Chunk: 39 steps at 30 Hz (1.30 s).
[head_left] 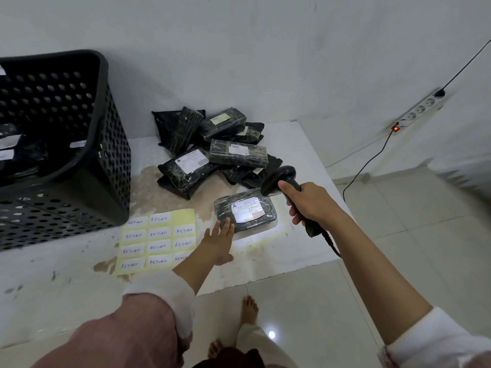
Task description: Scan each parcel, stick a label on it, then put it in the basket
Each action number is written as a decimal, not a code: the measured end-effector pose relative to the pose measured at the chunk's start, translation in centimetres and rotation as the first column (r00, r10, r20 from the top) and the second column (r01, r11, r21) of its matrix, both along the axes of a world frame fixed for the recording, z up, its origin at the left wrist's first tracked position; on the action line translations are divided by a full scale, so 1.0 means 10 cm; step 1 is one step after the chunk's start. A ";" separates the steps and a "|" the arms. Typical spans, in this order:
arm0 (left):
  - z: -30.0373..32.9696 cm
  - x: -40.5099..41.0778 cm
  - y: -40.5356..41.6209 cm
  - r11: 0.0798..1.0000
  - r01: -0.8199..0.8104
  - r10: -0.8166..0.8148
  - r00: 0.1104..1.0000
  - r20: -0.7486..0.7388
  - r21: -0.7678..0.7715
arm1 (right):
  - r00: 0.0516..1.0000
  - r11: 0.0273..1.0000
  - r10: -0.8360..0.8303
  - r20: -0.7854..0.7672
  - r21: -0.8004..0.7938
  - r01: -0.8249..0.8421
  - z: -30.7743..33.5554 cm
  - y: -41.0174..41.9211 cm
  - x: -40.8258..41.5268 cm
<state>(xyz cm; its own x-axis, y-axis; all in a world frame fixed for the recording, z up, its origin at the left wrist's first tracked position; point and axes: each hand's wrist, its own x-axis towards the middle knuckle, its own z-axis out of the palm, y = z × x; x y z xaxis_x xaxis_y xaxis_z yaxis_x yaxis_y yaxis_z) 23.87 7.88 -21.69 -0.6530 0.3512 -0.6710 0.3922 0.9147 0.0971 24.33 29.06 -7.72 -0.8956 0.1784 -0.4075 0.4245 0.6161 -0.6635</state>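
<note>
A black wrapped parcel with a white address label marked A lies alone on the white table, lit by the scanner's light. My right hand grips the handle of a black barcode scanner, whose head points down at that label. My left hand lies flat with straight fingers touching the parcel's near left edge. A yellow sheet of white RETURN labels lies just left of my left hand. The black perforated basket stands at the left with several parcels inside.
A pile of several black parcels sits at the back of the table against the wall. A white power strip with a red switch light hangs on the right wall, with a black cable running down. The table's front edge is near my feet.
</note>
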 end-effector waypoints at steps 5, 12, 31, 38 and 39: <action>0.00 0.00 0.00 1.000 0.003 -0.003 1.000 -0.001 0.010 | 1.000 1.000 0.013 -0.003 0.001 -0.013 -0.02 0.02 -0.03; -0.02 -0.02 0.03 0.999 -0.033 0.033 0.999 0.005 0.034 | 0.999 0.999 -0.036 -0.018 -0.032 0.035 -0.33 0.05 -0.23; -0.03 -0.21 -0.24 0.702 -0.356 0.453 0.892 0.000 0.617 | 0.948 0.929 -0.306 0.086 0.243 0.278 -1.75 0.24 -0.27; -0.06 -0.36 -0.63 0.739 -0.333 0.477 0.872 -0.108 0.585 | 0.974 0.872 -0.227 -0.020 0.441 0.212 -1.83 0.28 -0.27; -0.08 -0.37 -0.71 0.734 -0.355 0.505 0.855 -0.115 0.579 | 0.973 0.877 -0.229 -0.020 0.430 0.215 -1.83 0.30 -0.28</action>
<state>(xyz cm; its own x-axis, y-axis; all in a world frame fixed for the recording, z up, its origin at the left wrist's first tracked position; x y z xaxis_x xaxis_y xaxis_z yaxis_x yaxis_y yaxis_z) 20.17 0.82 -22.50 -0.9364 0.2330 -0.2626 0.0474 0.8251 0.5631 21.55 32.04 -25.99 -0.8003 0.5336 -0.2734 0.5994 0.7233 -0.3428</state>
